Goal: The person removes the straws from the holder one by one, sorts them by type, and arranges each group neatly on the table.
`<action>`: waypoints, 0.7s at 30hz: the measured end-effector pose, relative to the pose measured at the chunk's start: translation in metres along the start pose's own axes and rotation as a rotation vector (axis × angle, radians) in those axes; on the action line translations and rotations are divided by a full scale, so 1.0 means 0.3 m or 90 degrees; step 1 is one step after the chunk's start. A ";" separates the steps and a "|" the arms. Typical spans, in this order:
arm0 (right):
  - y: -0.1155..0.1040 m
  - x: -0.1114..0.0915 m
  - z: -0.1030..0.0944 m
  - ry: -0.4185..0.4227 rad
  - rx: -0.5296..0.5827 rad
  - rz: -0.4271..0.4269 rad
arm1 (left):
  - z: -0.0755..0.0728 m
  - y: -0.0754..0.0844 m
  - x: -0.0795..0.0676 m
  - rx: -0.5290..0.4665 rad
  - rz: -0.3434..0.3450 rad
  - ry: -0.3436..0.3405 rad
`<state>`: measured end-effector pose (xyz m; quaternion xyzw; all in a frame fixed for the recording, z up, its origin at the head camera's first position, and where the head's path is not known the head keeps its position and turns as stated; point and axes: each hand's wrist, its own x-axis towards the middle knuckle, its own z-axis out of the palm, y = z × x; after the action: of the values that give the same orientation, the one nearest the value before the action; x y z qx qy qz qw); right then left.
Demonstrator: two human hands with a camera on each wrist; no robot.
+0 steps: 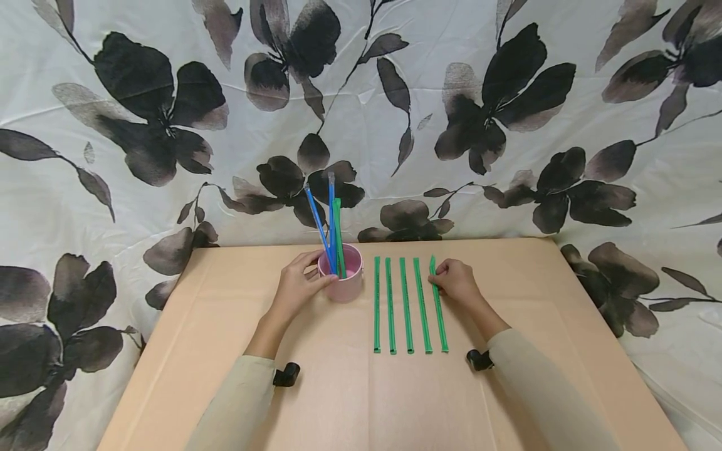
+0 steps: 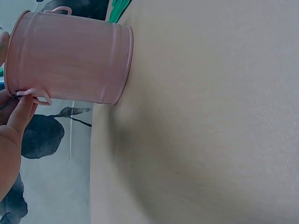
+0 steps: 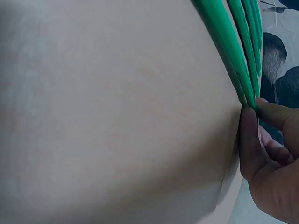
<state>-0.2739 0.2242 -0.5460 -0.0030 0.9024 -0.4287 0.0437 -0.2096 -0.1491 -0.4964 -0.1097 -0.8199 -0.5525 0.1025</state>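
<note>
A small pink bucket (image 1: 345,287) with side handles stands upright on the table. My left hand (image 1: 298,282) grips it at the rim, with fingertips on a side handle (image 2: 37,95) in the left wrist view. Two blue straws (image 1: 331,219) and a green straw (image 1: 339,235) lean inside it, their tops sticking out. To the right, several green straws (image 1: 390,307) lie in a spaced row, lengthwise away from me. My right hand (image 1: 455,282) pinches the rightmost green straw (image 1: 440,319) near its far end; the right wrist view shows thumb and finger around its tip.
The tan table (image 1: 316,401) ends just behind the bucket and the straws. Beyond it hangs a white cloth (image 1: 395,200) with dark flowers, which also shows at both sides. A black wrist camera (image 1: 286,374) is on the left wrist, another camera (image 1: 479,360) on the right.
</note>
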 end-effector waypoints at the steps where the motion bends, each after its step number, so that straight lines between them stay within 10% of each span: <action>1: -0.005 -0.006 0.002 0.006 -0.014 -0.003 | -0.002 0.019 -0.004 -0.001 -0.003 -0.004; 7: -0.022 -0.025 0.017 0.021 -0.058 -0.005 | -0.020 0.120 -0.027 -0.002 -0.005 -0.016; 21: -0.019 -0.023 0.017 0.019 -0.084 -0.010 | -0.006 -0.001 -0.002 0.008 -0.006 -0.002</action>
<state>-0.2667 0.2169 -0.5442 -0.0069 0.9292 -0.3685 0.0266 -0.2090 -0.1510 -0.4962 -0.1059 -0.8242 -0.5474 0.0991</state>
